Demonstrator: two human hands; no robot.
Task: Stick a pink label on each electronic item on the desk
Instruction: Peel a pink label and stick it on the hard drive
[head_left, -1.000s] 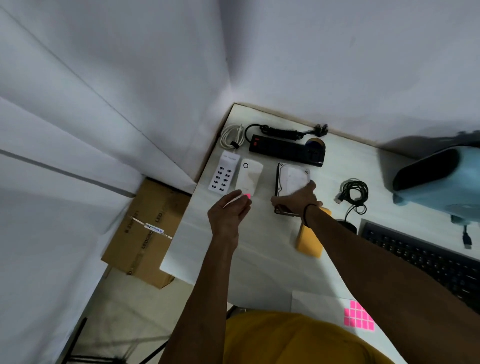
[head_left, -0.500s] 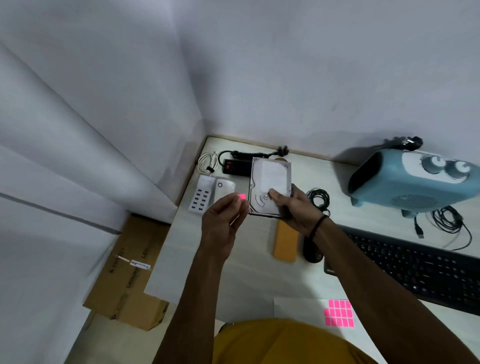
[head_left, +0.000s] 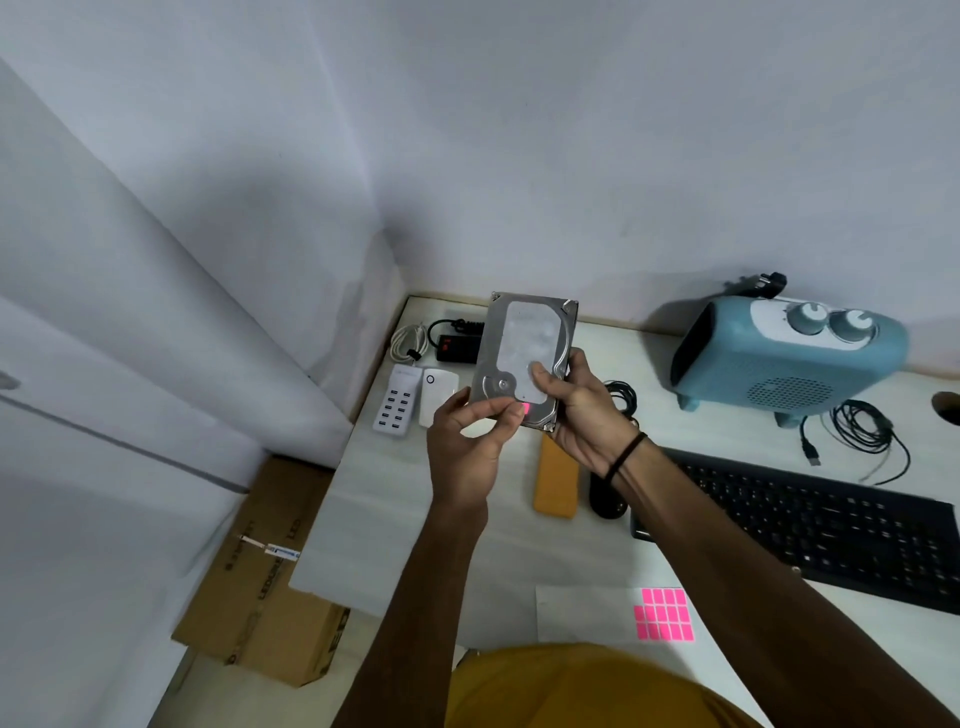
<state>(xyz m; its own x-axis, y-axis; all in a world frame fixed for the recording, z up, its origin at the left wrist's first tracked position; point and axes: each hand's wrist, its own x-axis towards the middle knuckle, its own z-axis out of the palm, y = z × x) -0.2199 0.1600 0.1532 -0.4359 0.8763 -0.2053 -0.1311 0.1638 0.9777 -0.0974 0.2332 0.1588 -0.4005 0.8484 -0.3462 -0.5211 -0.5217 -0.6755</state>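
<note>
My right hand (head_left: 582, 410) holds a silver hard drive (head_left: 524, 348) up above the desk, thumb on its face and fingers behind. My left hand (head_left: 470, 441) has a fingertip at the drive's lower edge, where a small pink label (head_left: 527, 409) sits. A sheet of pink labels (head_left: 664, 614) lies on white backing paper at the desk's near edge. On the desk at the far left are a white multi-port USB charger (head_left: 396, 406), a white box-shaped device (head_left: 435, 391) and a black power strip (head_left: 457, 348), partly hidden by the drive.
A blue fan heater (head_left: 779, 358) stands at the back right beside loose black cables (head_left: 862, 431). A black keyboard (head_left: 810, 519), a black mouse (head_left: 605, 499) and an orange case (head_left: 557, 480) lie near. A coiled white cable (head_left: 408, 340) sits far left. A cardboard box (head_left: 265, 577) is on the floor.
My right hand picked the hard drive up off the desk and raised it. My left hand brought the pink label from beside the white device to the drive's lower edge.
</note>
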